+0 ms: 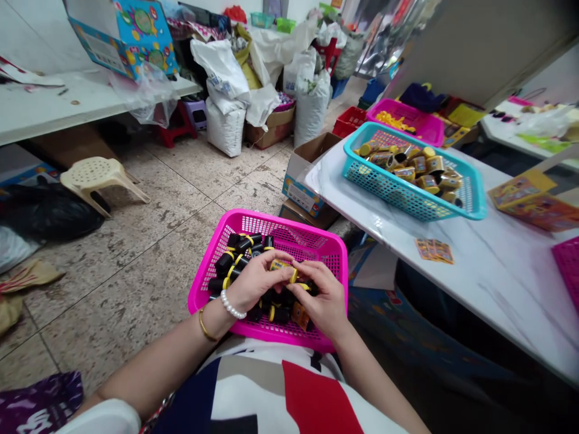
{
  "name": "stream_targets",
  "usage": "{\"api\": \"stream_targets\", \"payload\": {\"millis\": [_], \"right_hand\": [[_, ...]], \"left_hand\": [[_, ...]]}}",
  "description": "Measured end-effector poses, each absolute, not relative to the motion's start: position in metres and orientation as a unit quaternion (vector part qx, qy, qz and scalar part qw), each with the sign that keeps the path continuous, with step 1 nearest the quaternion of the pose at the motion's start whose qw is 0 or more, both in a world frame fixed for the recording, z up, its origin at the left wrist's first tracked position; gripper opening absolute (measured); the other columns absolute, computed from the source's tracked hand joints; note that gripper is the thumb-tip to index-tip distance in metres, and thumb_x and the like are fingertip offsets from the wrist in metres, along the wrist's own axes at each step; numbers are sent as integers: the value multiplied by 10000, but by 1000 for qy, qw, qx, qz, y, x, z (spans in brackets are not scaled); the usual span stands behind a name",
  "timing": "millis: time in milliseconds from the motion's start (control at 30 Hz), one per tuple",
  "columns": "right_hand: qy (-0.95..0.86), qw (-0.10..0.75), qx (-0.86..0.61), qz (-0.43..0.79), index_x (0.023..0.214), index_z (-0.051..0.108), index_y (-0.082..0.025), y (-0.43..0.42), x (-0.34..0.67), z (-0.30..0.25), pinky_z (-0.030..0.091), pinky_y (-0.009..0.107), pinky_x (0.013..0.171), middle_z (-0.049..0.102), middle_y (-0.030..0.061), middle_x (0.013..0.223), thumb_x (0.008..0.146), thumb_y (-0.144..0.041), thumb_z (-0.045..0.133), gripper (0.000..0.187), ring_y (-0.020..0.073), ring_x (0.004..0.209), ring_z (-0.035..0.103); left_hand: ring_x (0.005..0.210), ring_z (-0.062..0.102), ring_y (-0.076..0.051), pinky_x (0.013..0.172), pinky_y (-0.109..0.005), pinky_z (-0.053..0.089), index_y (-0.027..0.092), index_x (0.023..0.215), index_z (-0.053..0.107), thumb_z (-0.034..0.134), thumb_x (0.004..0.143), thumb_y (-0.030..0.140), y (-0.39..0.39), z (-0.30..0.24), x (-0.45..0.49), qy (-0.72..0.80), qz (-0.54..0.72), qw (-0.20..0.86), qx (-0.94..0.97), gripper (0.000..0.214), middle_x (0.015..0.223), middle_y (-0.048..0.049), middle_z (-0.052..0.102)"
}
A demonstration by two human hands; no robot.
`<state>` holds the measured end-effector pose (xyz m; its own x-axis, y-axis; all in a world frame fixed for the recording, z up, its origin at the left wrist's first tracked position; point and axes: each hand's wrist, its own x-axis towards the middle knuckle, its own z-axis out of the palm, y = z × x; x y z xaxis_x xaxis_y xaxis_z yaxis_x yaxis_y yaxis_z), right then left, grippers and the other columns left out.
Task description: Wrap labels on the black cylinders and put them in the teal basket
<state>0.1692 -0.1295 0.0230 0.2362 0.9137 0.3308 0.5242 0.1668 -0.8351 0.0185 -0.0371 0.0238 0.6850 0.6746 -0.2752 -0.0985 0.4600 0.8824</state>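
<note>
A pink plastic basket (316, 238) rests on my lap, filled with several small black cylinders with yellow bands (239, 253). Both hands hover over the basket's middle. My left hand (256, 280), with a pearl bracelet and a gold bangle at the wrist, pinches one small black-and-yellow piece (287, 268) with a printed label. My right hand (319, 298) grips the same piece from the other side, fingertips meeting the left hand's.
A white marble table (488, 271) stands to the right with a teal basket (398, 193) of labelled pieces, a sticker sheet (434, 250) and coloured boxes (534, 202). Behind it sits another pink basket (416, 120). Sacks (226, 102), cardboard boxes and a beige stool (97, 178) stand on the tiled floor.
</note>
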Motion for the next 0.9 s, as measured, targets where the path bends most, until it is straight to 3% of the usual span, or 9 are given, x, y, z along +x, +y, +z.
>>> {"api": "stream_targets", "payload": {"millis": [100,167,300,400,533,733,900], "right_hand": [[-585,493,-619,176,1161,646,-325,-130,175,24,512,375,822,638,48,1050,776,-174,676,415,213,915,616],[-580,499,-614,194,1107,673,-319,-131,177,20,514,390,841,661,46,1030,759,-187,695,374,222,918,624],[-461,561,-600,335,939,698,-257,-127,172,4,557,367,734,701,31,861,709,-267,758,239,202,763,662],[-363,596,-570,433,892,675,-226,-124,167,-3,571,352,688,710,15,787,687,-308,779,244,186,692,669],[-358,605,-565,432,912,675,-226,-121,167,-1,568,345,726,719,20,838,671,-294,793,277,185,740,673],[-304,592,-558,497,769,656,-189,-112,169,1,532,276,559,674,-13,629,696,-308,774,183,133,534,620],[-365,589,-497,522,943,703,-247,-111,176,-1,559,289,650,668,3,880,723,-241,757,227,133,700,642]], "left_hand": [[600,595,-112,483,-196,424,198,1131,565,683,777,402,-32,25,16,326,189,821,429,425,837,-32,626],[589,584,-109,490,-199,427,181,1084,594,694,769,376,-31,24,15,319,172,817,448,384,811,-28,622],[622,539,-96,575,-197,435,156,943,679,715,747,277,-35,21,21,305,247,737,551,233,762,-20,620],[675,553,-114,606,-199,432,161,899,701,724,729,260,-34,23,25,304,268,703,585,199,794,-30,637],[571,529,-103,528,-205,407,171,985,658,697,762,322,-29,25,24,295,229,731,571,272,722,-9,617],[529,506,-70,484,-174,390,155,879,619,666,790,405,-27,18,25,300,256,737,548,270,700,-1,595],[325,389,-45,325,-148,238,165,776,550,646,771,516,-28,12,25,354,192,790,462,364,480,34,533]]}}
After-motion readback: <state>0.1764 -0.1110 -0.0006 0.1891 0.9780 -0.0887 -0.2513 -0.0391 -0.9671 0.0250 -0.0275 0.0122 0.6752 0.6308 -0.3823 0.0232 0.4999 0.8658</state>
